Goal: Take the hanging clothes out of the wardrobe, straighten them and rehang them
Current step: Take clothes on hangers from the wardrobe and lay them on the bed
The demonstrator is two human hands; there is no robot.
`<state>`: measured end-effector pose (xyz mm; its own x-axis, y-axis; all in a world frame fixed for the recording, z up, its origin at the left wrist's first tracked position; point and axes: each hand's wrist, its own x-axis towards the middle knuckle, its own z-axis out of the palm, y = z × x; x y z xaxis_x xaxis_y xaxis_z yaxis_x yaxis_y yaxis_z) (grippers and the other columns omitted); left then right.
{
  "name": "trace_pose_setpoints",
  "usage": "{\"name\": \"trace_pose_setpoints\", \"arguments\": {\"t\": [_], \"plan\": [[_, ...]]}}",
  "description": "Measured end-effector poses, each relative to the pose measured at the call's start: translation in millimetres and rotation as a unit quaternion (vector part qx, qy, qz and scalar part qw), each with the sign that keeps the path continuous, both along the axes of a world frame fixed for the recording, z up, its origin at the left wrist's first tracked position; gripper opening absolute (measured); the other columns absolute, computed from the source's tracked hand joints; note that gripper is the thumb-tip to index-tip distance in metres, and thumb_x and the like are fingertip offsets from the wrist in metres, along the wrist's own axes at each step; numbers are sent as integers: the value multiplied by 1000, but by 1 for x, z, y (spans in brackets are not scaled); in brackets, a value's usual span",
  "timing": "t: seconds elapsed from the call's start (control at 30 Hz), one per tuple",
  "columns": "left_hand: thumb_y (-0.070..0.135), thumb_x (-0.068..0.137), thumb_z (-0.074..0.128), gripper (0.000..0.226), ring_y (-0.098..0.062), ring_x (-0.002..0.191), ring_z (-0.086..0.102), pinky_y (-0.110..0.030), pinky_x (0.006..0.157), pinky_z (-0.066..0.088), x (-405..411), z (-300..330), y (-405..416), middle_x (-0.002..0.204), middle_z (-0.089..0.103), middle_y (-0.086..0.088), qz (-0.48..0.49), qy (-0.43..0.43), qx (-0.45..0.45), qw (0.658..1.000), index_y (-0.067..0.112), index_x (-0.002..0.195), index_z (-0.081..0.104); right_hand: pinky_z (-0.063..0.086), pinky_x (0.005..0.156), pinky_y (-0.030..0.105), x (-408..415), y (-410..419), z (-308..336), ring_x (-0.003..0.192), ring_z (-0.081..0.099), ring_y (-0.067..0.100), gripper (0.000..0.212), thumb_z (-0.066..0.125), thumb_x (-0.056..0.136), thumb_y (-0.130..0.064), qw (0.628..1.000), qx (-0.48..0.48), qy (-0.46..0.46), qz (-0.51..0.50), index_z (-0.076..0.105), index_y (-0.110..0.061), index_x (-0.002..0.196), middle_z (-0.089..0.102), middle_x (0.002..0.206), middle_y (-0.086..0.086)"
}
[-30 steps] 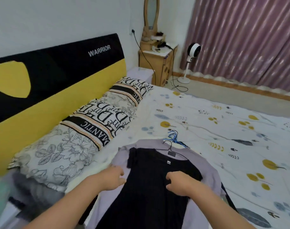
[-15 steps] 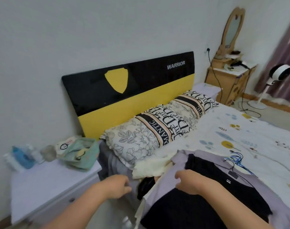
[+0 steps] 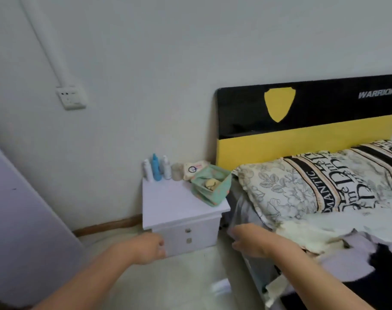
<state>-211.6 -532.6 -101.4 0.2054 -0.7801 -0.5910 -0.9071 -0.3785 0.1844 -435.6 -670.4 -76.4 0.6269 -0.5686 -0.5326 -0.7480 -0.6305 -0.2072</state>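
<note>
A black garment (image 3: pixel 389 262) lies on a lilac garment (image 3: pixel 355 247) at the near edge of the bed, cut off by the lower right of the frame. No hanger shows. My right hand (image 3: pixel 249 241) hovers over the bed's corner, left of the clothes, fingers relaxed and holding nothing. My left hand (image 3: pixel 147 249) hangs in front of the white bedside cabinet (image 3: pixel 181 211), fingers loosely curled and empty. Both hands are off the clothes.
The cabinet carries several bottles (image 3: pixel 156 167) and a green fabric basket (image 3: pixel 212 184). A cream cloth (image 3: pixel 306 233) lies by the patterned pillow (image 3: pixel 306 182) under a black-and-yellow headboard (image 3: pixel 313 126). A pale purple panel (image 3: pixel 18 220) stands at the left. Light floor (image 3: pixel 179 278) lies below.
My head has swung left, from the bed toward the cabinet and wall. Both hands have come off the black garment and moved left, empty.
</note>
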Motion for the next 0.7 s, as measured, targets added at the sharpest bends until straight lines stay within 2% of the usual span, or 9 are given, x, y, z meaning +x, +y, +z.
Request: {"name": "trace_pose_setpoints", "arguments": {"t": [0.1, 0.17, 0.23, 0.33, 0.4, 0.47, 0.53, 0.6, 0.7], "plan": [[32, 97, 41, 38, -21, 118, 51, -23, 89, 39, 32, 4, 34, 130, 53, -8, 58, -7, -5, 998, 9, 126, 51, 38, 97, 29, 49, 14, 6, 127, 44, 23, 43, 43, 95, -24, 998, 12, -11, 53, 43, -14, 137, 44, 142, 6], [32, 97, 40, 38, -23, 118, 50, -25, 91, 38, 51, 3, 55, 132, 53, -10, 110, -2, -9, 994, 9, 125, 51, 33, 105, 30, 82, 21, 8, 133, 39, 23, 47, 43, 96, -26, 995, 8, -9, 97, 37, -16, 142, 38, 147, 6], [32, 98, 40, 40, -23, 123, 48, -25, 95, 37, 67, 5, 79, 136, 49, -9, 167, 0, -13, 986, 9, 130, 47, 32, 106, 30, 114, 27, 8, 134, 37, 23, 48, 44, 96, -29, 989, -6, -4, 148, 36, -17, 142, 36, 148, 5], [33, 98, 40, 43, -22, 126, 45, -26, 100, 36, 84, 9, 119, 139, 46, -9, 248, 9, -23, 968, 10, 134, 44, 38, 102, 30, 162, 42, 12, 128, 44, 23, 47, 45, 96, -30, 976, -19, -2, 218, 38, -19, 141, 40, 145, 4], [32, 97, 42, 38, -23, 118, 49, -25, 89, 38, 93, 11, 150, 131, 52, -10, 299, 10, -38, 954, 8, 126, 50, 37, 103, 31, 192, 56, 15, 128, 44, 23, 44, 45, 96, -29, 962, -28, -5, 271, 41, -18, 139, 43, 143, 5], [32, 96, 44, 34, -21, 102, 53, -24, 76, 34, 100, 13, 181, 117, 57, -9, 348, 6, -50, 936, 7, 117, 54, 35, 104, 30, 220, 76, 19, 128, 44, 24, 43, 44, 96, -28, 944, -34, -11, 327, 43, -16, 137, 44, 142, 6], [33, 96, 45, 32, -16, 95, 51, -20, 72, 31, 103, 18, 214, 113, 58, -7, 394, -6, -62, 917, 8, 115, 56, 36, 100, 29, 247, 101, 22, 128, 44, 25, 43, 43, 96, -28, 929, -23, -9, 369, 42, -16, 138, 44, 142, 8], [34, 95, 47, 32, -15, 99, 53, -20, 74, 35, 106, 24, 247, 118, 59, -6, 440, -19, -87, 893, 11, 115, 57, 38, 96, 28, 274, 128, 21, 128, 45, 25, 45, 44, 95, -28, 915, -13, -10, 403, 41, -16, 138, 44, 142, 8], [34, 95, 47, 37, -16, 113, 54, -21, 89, 41, 113, 38, 296, 126, 57, -4, 500, -34, -108, 859, 13, 124, 56, 37, 104, 29, 311, 173, 25, 128, 45, 22, 48, 46, 94, -30, 896, -5, -29, 444, 39, -21, 140, 43, 143, 5]]}}
